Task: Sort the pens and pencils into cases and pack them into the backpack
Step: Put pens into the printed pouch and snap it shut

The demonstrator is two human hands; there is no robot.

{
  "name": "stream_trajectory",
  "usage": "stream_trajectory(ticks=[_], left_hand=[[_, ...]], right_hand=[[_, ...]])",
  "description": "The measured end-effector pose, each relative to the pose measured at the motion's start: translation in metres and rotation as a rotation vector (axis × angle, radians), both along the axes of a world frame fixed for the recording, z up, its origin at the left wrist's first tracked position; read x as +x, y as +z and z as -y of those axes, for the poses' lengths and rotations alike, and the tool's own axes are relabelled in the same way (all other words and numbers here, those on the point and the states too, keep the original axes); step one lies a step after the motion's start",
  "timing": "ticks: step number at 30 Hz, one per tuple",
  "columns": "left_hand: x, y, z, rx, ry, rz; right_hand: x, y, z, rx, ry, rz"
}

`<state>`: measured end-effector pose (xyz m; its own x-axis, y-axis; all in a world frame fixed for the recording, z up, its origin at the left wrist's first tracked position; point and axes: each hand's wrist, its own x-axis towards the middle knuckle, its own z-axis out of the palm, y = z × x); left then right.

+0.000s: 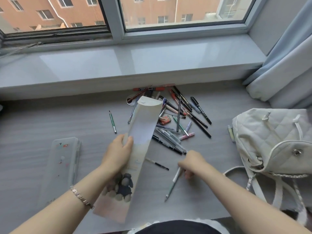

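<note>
I look down on a grey wood-grain surface (50,119) that fills the lower half of my view. At twelve o'clock a pale, glossy windowsill (135,61) runs across the full width, a step above that surface. Behind the sill stands a window (185,28) with a thick grey frame, its centre post (113,17) near twelve. Through the glass I see a red-brick building (152,7) in daylight. At two o'clock a blue-grey curtain (283,61) hangs down to the surface. The light is soft and cool, and the sill reflects it.
</note>
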<state>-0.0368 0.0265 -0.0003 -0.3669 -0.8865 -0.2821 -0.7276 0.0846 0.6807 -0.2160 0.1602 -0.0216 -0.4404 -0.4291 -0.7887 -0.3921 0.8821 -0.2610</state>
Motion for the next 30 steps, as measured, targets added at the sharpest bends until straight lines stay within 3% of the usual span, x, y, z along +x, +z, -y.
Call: stream_trajectory(ticks=[3,6,9,14,17,20,26,28,30], left_hand=[[0.005,-0.003,-0.002,0.004,-0.007,-0.01],[0.01,-0.005,-0.001,0.002,0.019,-0.048],[0.017,-0.005,0.002,0.001,0.055,-0.064],[0.026,-0.004,0.005,0.034,0.119,-0.061],[0.032,-0.003,0.003,0.039,0.13,-0.048],[0.038,-0.003,0.001,0.037,0.152,-0.031],[0.031,0.001,-0.016,0.043,0.053,0.085],[0.022,0.004,-0.026,0.038,-0.016,0.111],[0.014,0.008,-0.034,0.023,-0.07,0.104]], right_hand=[[-0.003,0.002,0.006,-0.131,-0.056,0.027],[-0.01,0.013,0.017,-0.395,-0.149,0.007],[-0.019,0.018,0.026,-0.526,0.013,-0.199],[0.006,0.001,0.041,-0.365,0.486,-0.347],[0.016,-0.009,0.05,-0.295,0.546,-0.403],[0.016,-0.008,0.047,-0.348,0.369,-0.341],[0.011,0.035,0.047,-0.863,-0.302,0.079],[0.019,0.049,0.051,-0.93,-0.388,0.134],[0.029,0.054,0.05,-0.894,-0.34,0.137]])
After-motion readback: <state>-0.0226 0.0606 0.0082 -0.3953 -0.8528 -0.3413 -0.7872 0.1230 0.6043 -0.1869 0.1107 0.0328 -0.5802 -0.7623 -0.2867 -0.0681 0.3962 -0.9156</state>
